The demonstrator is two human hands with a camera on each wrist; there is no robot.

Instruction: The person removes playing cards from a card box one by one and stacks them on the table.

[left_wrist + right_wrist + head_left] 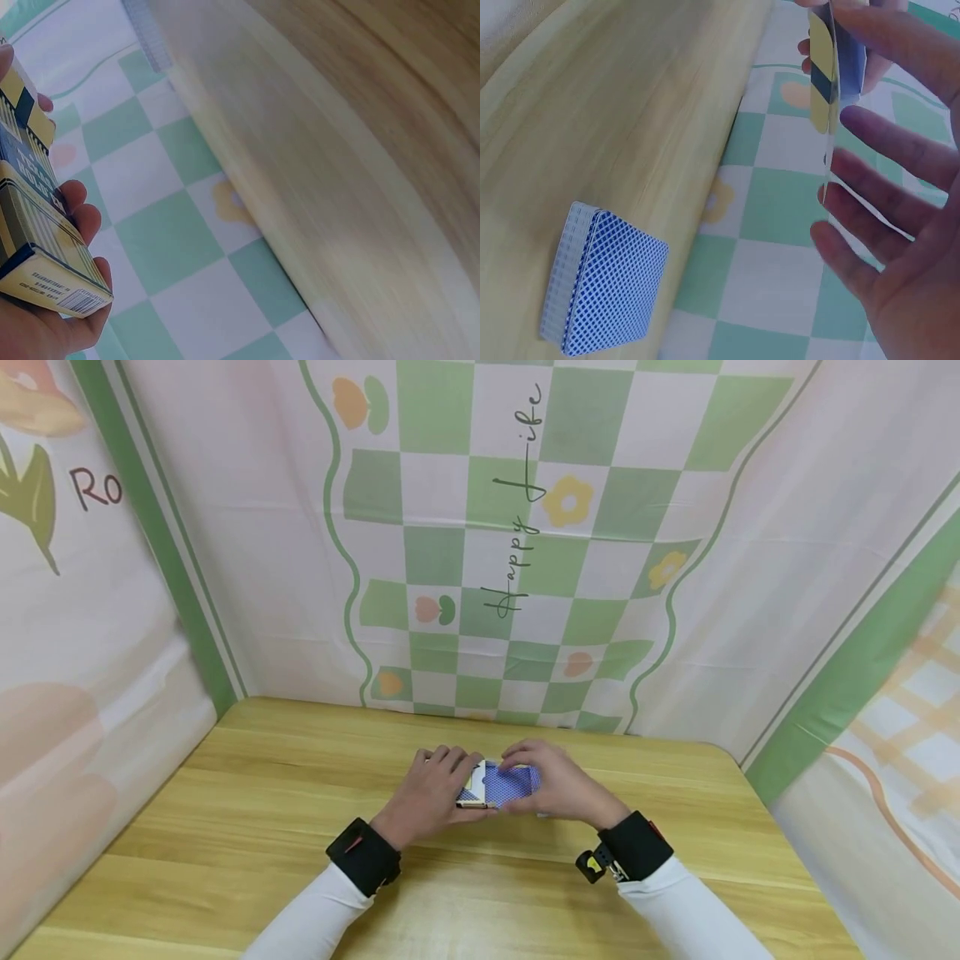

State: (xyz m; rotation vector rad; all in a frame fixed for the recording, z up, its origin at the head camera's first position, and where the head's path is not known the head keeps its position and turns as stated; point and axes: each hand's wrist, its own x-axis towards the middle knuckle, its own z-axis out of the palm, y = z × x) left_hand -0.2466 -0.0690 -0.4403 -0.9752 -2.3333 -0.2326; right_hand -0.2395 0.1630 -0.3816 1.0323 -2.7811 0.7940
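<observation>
My left hand (pixel 431 789) grips a cream and dark-blue playing-card box (pixel 49 240), its barcode end facing the left wrist camera. The box's striped flap (pixel 821 75) stands out at its open end. A blue-patterned playing card (pixel 506 787) reaches from that end toward my right hand (pixel 558 781). My right thumb and fingers pinch the card along its edges; the right wrist camera sees it nearly edge-on. Below on the table, a squared stack of blue-backed cards (pixel 615 285) lies beneath the right hand, mostly hidden from the head view.
The wooden table (pixel 247 827) runs back to a hanging cloth (pixel 510 560) with green and white checks. More printed cloth hangs at the left and right sides. Black bands (pixel 365 857) circle both wrists.
</observation>
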